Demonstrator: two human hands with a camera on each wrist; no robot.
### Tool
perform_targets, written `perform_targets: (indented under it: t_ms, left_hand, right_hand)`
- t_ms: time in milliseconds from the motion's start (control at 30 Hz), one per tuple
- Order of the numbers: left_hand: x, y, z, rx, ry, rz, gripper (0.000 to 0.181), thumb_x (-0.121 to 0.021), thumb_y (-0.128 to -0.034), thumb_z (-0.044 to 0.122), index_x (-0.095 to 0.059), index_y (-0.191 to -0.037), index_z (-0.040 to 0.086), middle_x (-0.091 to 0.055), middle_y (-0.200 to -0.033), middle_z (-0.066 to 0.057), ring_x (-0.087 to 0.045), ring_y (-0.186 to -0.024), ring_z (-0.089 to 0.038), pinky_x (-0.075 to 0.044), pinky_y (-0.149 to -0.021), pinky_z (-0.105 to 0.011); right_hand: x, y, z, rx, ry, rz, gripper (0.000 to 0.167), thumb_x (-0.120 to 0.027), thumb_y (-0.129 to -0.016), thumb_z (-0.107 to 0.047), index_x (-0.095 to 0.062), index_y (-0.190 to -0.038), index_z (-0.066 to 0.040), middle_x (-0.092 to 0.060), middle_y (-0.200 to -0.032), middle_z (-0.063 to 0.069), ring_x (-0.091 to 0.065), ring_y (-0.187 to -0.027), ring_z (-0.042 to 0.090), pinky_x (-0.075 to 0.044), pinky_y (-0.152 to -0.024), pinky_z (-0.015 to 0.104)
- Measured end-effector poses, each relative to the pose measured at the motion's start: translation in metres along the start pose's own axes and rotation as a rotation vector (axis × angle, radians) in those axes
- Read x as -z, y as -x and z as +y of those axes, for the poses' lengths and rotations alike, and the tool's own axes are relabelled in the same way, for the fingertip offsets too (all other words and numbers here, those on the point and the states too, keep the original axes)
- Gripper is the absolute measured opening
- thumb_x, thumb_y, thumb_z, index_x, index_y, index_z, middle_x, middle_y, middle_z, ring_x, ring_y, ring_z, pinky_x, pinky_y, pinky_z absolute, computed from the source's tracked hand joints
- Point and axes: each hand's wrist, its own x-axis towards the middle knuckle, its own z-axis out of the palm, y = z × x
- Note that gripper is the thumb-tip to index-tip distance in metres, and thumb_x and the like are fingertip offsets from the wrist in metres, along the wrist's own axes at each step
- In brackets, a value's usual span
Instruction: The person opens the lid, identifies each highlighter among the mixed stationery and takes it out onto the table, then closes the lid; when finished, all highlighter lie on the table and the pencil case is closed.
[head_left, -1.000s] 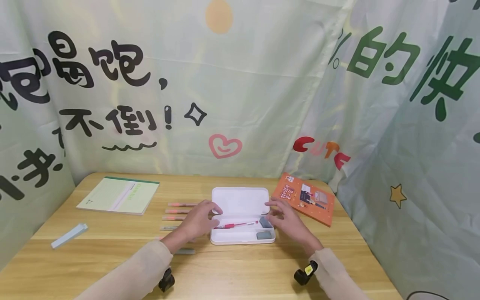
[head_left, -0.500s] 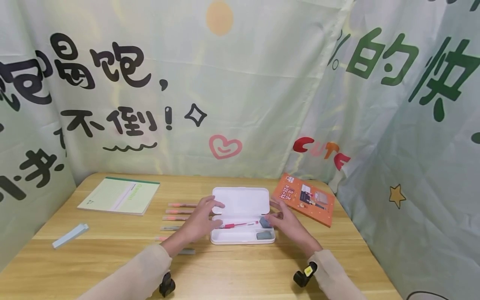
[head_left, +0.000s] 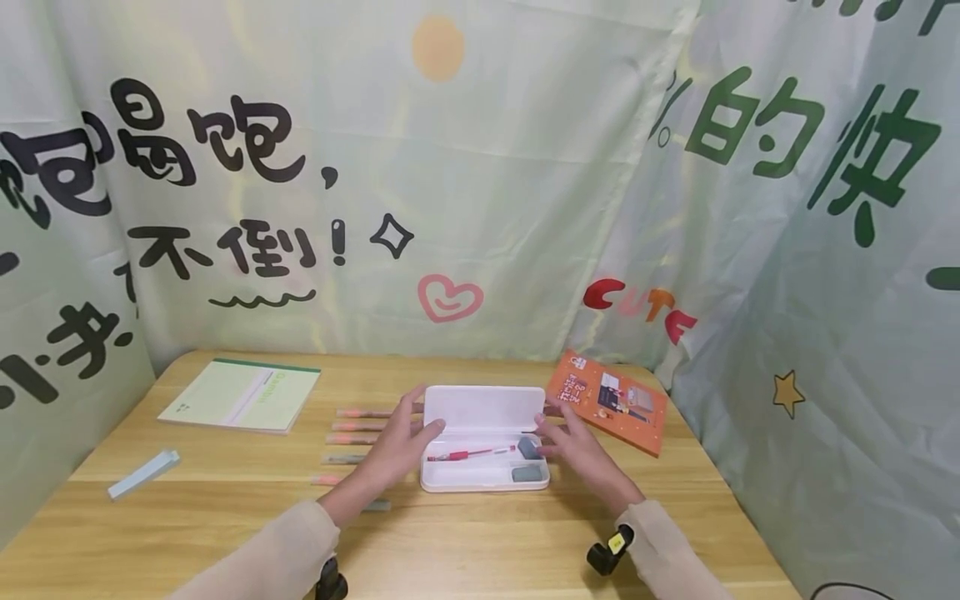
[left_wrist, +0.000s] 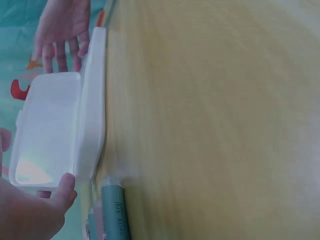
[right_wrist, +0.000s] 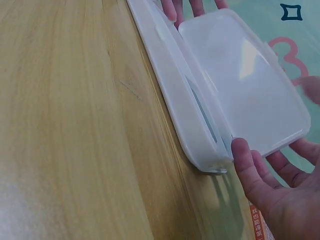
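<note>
A white pencil case (head_left: 484, 477) lies opened on the table, its lid (head_left: 484, 408) tilted up at the back. Inside are a red pen (head_left: 468, 454) and two grey-blue blocks, one block (head_left: 529, 448) in the rear compartment and another block (head_left: 527, 474) in the front one. My left hand (head_left: 401, 442) holds the lid's left edge, thumb in front and fingers behind. At the right edge, my right hand (head_left: 581, 446) holds the lid with its thumb near the hinge corner and fingers behind, as the right wrist view shows.
Several pens (head_left: 352, 438) lie in a row left of the case, partly under my left arm. A green notebook (head_left: 240, 396) is at the back left, with a pale blue strip-like box (head_left: 144, 475) before it. An orange book (head_left: 611, 400) lies at the back right.
The lid has tipped up from lying back. My left hand's fingers have gone from above the lid's edge to behind it, and my right hand's fingers have moved behind the other edge.
</note>
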Motion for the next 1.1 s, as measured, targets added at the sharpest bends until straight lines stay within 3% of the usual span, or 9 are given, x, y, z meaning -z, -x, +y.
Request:
perform_targets:
  t_ms: [200,333,400,500,633,733,900,1100]
  left_hand:
    - [0.004,0.006,-0.003,-0.037,-0.077,0.016,0.052,-0.053,-0.1141,0.05,-0.056,-0.149,0.012,-0.054,-0.156,-0.014,-0.055,-0.146,-0.04,-0.047,-0.118,-0.062]
    - [0.009,0.012,-0.004,-0.083,-0.167,-0.008,0.038,-0.054,-0.1153,0.044,-0.069,-0.134,0.015,-0.063,-0.147,-0.008,-0.057,-0.142,-0.035,-0.051,-0.115,-0.058]
    - [0.011,0.016,-0.004,-0.11,-0.199,-0.035,0.027,-0.058,-0.1145,0.037,-0.072,-0.128,0.017,-0.066,-0.144,-0.006,-0.059,-0.14,-0.033,-0.054,-0.112,-0.055]
    - [0.014,0.021,-0.004,-0.147,-0.24,-0.093,0.015,-0.063,-0.1123,0.027,-0.073,-0.121,0.02,-0.065,-0.148,-0.007,-0.061,-0.139,-0.035,-0.055,-0.11,-0.057]
    - [0.015,0.027,-0.005,-0.187,-0.298,-0.162,0.016,-0.065,-0.1106,0.023,-0.075,-0.123,0.018,-0.059,-0.158,-0.014,-0.056,-0.143,-0.043,-0.049,-0.114,-0.067]
    - [0.015,0.029,-0.005,-0.19,-0.345,-0.178,0.023,-0.068,-0.1093,0.024,-0.074,-0.13,0.015,-0.056,-0.161,-0.015,-0.052,-0.148,-0.047,-0.044,-0.118,-0.069]
    - [0.014,0.029,-0.006,-0.21,-0.436,-0.193,0.035,-0.071,-0.107,0.023,-0.071,-0.14,0.01,-0.054,-0.163,-0.018,-0.052,-0.148,-0.047,-0.045,-0.118,-0.067]
    - [0.017,0.031,-0.001,-0.233,-0.467,-0.217,0.042,-0.074,-0.1056,0.023,-0.068,-0.143,0.005,-0.052,-0.163,-0.021,-0.052,-0.148,-0.05,-0.045,-0.116,-0.069]
  right_hand:
    - [0.001,0.001,-0.001,0.015,-0.043,0.022,0.063,-0.037,-0.118,-0.053,-0.043,-0.155,-0.002,-0.055,-0.147,0.025,-0.06,-0.133,0.04,-0.058,-0.109,0.051]
    - [0.006,0.007,0.003,0.059,0.057,0.018,0.047,-0.048,-0.117,-0.04,-0.061,-0.138,0.0,-0.063,-0.142,0.02,-0.064,-0.123,0.031,-0.058,-0.104,0.044]
    - [0.009,0.011,0.006,0.093,0.124,-0.003,0.039,-0.056,-0.115,-0.035,-0.066,-0.136,-0.004,-0.064,-0.144,0.017,-0.064,-0.121,0.027,-0.057,-0.099,0.039]
    - [0.014,0.014,0.012,0.173,0.201,-0.066,0.036,-0.063,-0.112,-0.029,-0.069,-0.139,-0.007,-0.06,-0.153,0.018,-0.062,-0.128,0.03,-0.055,-0.103,0.037]
    - [0.018,0.018,0.02,0.249,0.278,-0.15,0.038,-0.067,-0.11,-0.029,-0.068,-0.144,-0.012,-0.05,-0.164,0.017,-0.053,-0.145,0.041,-0.05,-0.115,0.05]
    - [0.02,0.019,0.026,0.289,0.29,-0.208,0.042,-0.067,-0.11,-0.026,-0.064,-0.15,-0.011,-0.045,-0.169,0.018,-0.048,-0.15,0.047,-0.048,-0.119,0.059]
    - [0.023,0.018,0.029,0.308,0.305,-0.279,0.047,-0.065,-0.111,-0.022,-0.058,-0.157,-0.009,-0.04,-0.172,0.018,-0.047,-0.152,0.046,-0.047,-0.122,0.05]
    - [0.023,0.018,0.026,0.335,0.332,-0.306,0.048,-0.064,-0.112,-0.02,-0.057,-0.157,-0.008,-0.04,-0.172,0.019,-0.049,-0.15,0.046,-0.049,-0.119,0.052]
